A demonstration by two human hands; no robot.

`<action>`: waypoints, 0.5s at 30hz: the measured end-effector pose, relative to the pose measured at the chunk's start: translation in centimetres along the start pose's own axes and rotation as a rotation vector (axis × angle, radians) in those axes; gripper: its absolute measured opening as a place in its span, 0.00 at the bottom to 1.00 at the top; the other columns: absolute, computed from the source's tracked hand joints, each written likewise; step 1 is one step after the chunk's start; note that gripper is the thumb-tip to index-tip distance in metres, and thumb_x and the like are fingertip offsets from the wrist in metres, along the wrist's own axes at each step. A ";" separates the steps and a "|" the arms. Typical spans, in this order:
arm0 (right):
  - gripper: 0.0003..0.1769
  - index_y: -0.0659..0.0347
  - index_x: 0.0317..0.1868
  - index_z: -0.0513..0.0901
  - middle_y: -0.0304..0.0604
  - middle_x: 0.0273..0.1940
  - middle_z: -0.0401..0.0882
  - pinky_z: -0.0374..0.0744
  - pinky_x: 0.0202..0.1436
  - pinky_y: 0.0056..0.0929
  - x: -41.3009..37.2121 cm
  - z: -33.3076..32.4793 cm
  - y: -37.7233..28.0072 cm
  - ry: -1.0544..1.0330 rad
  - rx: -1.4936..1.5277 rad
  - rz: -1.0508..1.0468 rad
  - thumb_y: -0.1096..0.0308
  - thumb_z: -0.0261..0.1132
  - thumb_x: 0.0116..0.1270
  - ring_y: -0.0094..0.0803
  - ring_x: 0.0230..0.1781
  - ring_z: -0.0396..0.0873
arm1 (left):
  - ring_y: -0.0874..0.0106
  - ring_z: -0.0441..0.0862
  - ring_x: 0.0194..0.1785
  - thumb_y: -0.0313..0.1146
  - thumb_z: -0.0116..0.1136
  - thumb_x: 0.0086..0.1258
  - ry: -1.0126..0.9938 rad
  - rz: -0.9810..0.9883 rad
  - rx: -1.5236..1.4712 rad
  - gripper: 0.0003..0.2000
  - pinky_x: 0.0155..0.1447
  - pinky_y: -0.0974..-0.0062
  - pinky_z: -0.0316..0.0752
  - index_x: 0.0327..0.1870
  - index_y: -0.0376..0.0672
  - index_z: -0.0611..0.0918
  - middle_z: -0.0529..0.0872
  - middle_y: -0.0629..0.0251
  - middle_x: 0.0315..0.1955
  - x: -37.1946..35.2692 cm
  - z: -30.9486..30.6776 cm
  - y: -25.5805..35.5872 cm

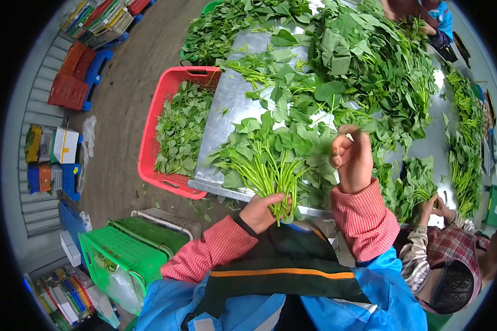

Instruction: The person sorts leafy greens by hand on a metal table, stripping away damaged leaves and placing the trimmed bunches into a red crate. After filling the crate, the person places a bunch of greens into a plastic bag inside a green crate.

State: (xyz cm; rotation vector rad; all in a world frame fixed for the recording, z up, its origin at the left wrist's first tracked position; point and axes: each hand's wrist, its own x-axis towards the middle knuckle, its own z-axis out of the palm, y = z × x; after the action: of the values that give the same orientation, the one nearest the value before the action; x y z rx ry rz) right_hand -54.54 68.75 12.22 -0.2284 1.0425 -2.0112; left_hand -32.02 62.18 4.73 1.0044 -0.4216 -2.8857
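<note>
A bunch of leafy green stems (pixel 270 160) is gripped near its lower ends by my left hand (pixel 263 212), with the leaves fanned out toward the metal table (pixel 218 124). To the right of the bunch, my right hand (pixel 352 160) is raised above the table's near edge, its fingers curled and slightly blurred. Nothing shows in its grasp, and the fingers are apart. Loose leaves and stems (pixel 287 91) lie on the metal just beyond both hands. A large heap of greens (pixel 375 71) covers the table farther back.
A red basket (pixel 149 132) with leaves adjoins the table's left side. Green crates (pixel 121 248) stand at lower left. A co-worker (pixel 458 248) handles greens at lower right; another person (pixel 439 22) is at upper right. Stacked crates (pixel 72 77) line the left wall.
</note>
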 end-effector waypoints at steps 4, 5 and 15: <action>0.25 0.64 0.27 0.77 0.42 0.16 0.74 0.72 0.24 0.33 -4.0 -3.9 5.0 -0.051 -1.242 0.245 0.48 0.57 0.70 0.33 0.19 0.75 | 0.71 0.81 0.46 0.31 0.57 0.70 0.018 -0.078 -0.151 0.15 0.49 0.69 0.78 0.56 0.44 0.75 0.82 0.66 0.44 0.1 0.3 0.3; 0.26 0.66 0.28 0.77 0.44 0.17 0.74 0.72 0.26 0.36 -5.1 -4.3 5.9 -0.070 -1.356 0.223 0.48 0.58 0.69 0.35 0.19 0.75 | 0.71 0.81 0.45 0.31 0.57 0.70 0.025 -0.085 -0.122 0.15 0.49 0.69 0.78 0.56 0.44 0.75 0.82 0.65 0.43 0.4 -0.2 0.2; 0.12 0.65 0.35 0.80 0.38 0.20 0.72 0.69 0.26 0.27 -5.1 -3.3 7.3 -0.131 -0.936 0.080 0.62 0.63 0.67 0.22 0.22 0.67 | 0.71 0.82 0.43 0.28 0.55 0.69 0.005 -0.017 0.040 0.15 0.48 0.70 0.78 0.55 0.38 0.75 0.82 0.64 0.41 -0.9 1.0 2.2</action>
State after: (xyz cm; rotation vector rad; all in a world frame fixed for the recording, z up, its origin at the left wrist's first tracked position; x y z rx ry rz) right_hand -48.57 72.33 5.74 -0.7738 1.8020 -1.2819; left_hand -32.01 60.45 6.65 1.0255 -0.4746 -2.9002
